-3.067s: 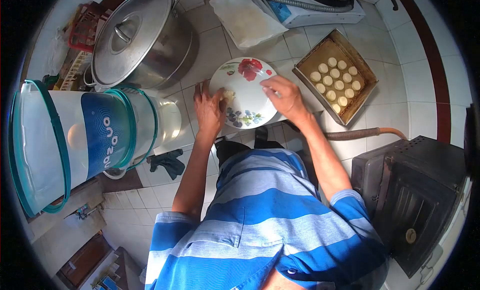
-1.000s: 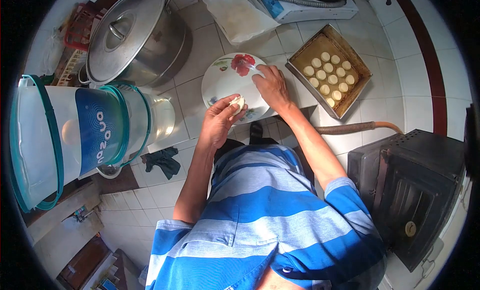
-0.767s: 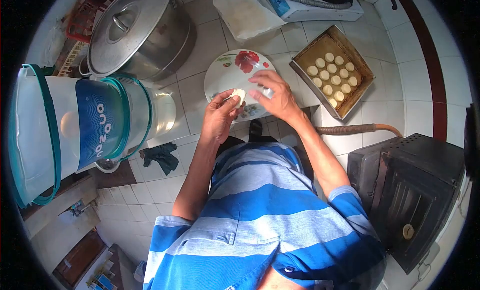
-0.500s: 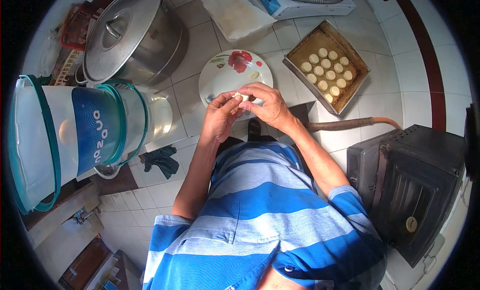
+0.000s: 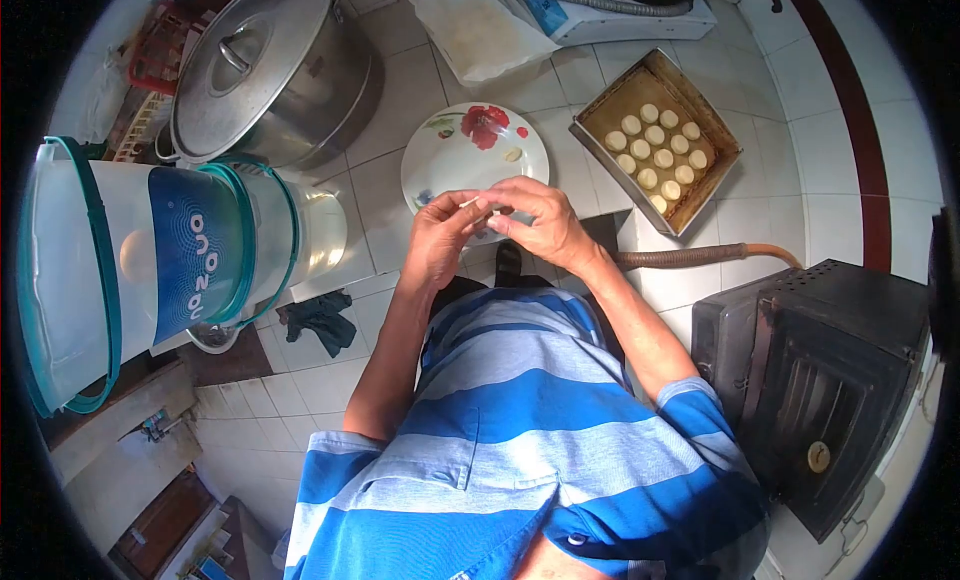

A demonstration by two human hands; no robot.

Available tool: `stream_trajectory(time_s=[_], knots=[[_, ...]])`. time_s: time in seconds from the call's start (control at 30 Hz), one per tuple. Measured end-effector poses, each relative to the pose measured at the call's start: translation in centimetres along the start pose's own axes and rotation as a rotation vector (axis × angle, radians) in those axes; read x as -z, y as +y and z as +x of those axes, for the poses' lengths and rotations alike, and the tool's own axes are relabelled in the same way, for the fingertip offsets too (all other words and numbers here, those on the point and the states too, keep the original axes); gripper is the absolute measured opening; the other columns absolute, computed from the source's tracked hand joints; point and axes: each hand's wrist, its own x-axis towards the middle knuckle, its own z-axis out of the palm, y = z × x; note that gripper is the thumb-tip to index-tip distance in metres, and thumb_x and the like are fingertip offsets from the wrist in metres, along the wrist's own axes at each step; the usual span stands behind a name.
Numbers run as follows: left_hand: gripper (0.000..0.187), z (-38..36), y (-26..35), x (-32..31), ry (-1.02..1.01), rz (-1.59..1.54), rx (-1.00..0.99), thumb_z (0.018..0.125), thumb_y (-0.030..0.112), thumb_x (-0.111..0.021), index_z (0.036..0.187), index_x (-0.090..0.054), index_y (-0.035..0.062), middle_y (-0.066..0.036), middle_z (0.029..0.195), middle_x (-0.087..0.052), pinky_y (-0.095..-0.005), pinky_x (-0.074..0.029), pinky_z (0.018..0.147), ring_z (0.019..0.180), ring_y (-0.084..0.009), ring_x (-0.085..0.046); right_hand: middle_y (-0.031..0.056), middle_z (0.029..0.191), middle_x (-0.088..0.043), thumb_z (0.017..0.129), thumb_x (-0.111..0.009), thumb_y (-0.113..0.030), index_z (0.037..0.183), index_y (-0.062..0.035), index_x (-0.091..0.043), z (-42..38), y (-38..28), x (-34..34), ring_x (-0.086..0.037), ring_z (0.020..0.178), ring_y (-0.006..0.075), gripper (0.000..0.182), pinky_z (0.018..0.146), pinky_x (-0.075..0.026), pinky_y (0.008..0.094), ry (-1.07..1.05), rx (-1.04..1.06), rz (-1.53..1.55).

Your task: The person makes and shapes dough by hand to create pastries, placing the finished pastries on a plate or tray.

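Tiled desk (image 5: 405, 92): left hand (image 5: 438, 238) and right hand (image 5: 548, 223) pinch dough (image 5: 495, 211) between them, above near rim of plate (image 5: 450, 165); dough's long axis hidden.

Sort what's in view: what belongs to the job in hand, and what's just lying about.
In the job, as it looks:
- Left hand and right hand, fingertips together at a small pale piece
- Floral plate beneath
- Metal tray of pale rounds

Apparently just lying about:
- Lidded metal pot
- Plastic tubs with teal handles
- Dark cloth
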Motion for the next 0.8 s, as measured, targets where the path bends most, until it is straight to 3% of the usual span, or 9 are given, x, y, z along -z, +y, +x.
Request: stream_trajectory(time_s=[0.23, 0.37, 0.43, 0.57, 0.67, 0.8], knots=[[0.029, -0.4, 0.3, 0.3, -0.068, 0.313, 0.033, 0.093, 0.012, -0.079, 0.118, -0.074, -0.0014, -0.007, 0.100, -0.076, -0.0272, -0.056, 0.085, 0.089, -0.0117, -0.069, 0.0097, 0.102, -0.072, 0.085, -0.078, -0.002, 0.106, -0.0049, -0.077, -0.9, 1.3, 0.9, -0.071, 0.091, 0.0278, 0.021, 0.081, -0.059, 0.0369, -0.081, 0.255, -0.217], [0.024, -0.4, 1.1, 0.7, -0.090, 0.449, 0.014, 0.093, 0.013, -0.079, 0.112, -0.077, -0.0013, -0.006, 0.096, -0.076, -0.0266, -0.055, 0.082, 0.085, -0.0116, -0.068, 0.0090, 0.101, -0.071, 0.082, -0.079, -0.003, 0.105, -0.0052, -0.077, -1.1, 1.6, 1.1, -0.071, 0.089, 0.0273, 0.023, 0.080, -0.059, 0.0370, -0.109, 0.285, -0.229], [0.023, -0.3, 1.4, 0.9, -0.108, 0.559, 0.009, 0.090, 0.011, -0.079, 0.108, -0.077, -0.0034, -0.011, 0.095, -0.077, -0.0300, -0.055, 0.083, 0.088, -0.0152, -0.070, 0.0086, 0.099, -0.068, 0.082, -0.076, -0.003, 0.106, -0.0065, -0.074, -1.3, 1.6, 1.0, -0.068, 0.092, 0.0283, 0.024, 0.083, -0.058, 0.0387, -0.111, 0.322, -0.284], [0.022, -0.3, 1.7, 0.6, -0.084, 0.597, 0.002, 0.089, 0.009, -0.078, 0.107, -0.078, -0.0029, -0.009, 0.093, -0.077, -0.0295, -0.055, 0.081, 0.086, -0.0146, -0.070, 0.0087, 0.100, -0.067, 0.082, -0.076, -0.003, 0.106, -0.0055, -0.073, -1.3, 1.6, 1.0, -0.068, 0.094, 0.0283, 0.024, 0.084, -0.058, 0.0385, -0.127, 0.298, -0.302], [0.021, -0.2, 1.6, 0.6, -0.080, 0.583, -0.011, 0.091, 0.012, -0.078, 0.107, -0.078, -0.0018, -0.004, 0.088, -0.074, -0.0258, -0.051, 0.075, 0.079, -0.0088, -0.064, 0.0084, 0.101, -0.069, 0.081, -0.077, -0.001, 0.103, -0.0039, -0.075, -1.4, 2.6, 0.9, -0.070, 0.093, 0.0283, 0.023, 0.081, -0.058, 0.0387, -0.078, 0.261, -0.327], [0.020, 0.0, 1.8, 0.2, -0.099, 0.542, 0.037, 0.092, 0.013, -0.078, 0.107, -0.077, -0.0013, -0.003, 0.088, -0.074, -0.0257, -0.050, 0.074, 0.082, -0.0090, -0.064, 0.0102, 0.102, -0.068, 0.084, -0.074, 0.000, 0.104, -0.0027, -0.074, -1.7, 4.4, 1.5, -0.069, 0.092, 0.0294, 0.020, 0.080, -0.058, 0.0379, 0.075, 0.104, -0.392]])
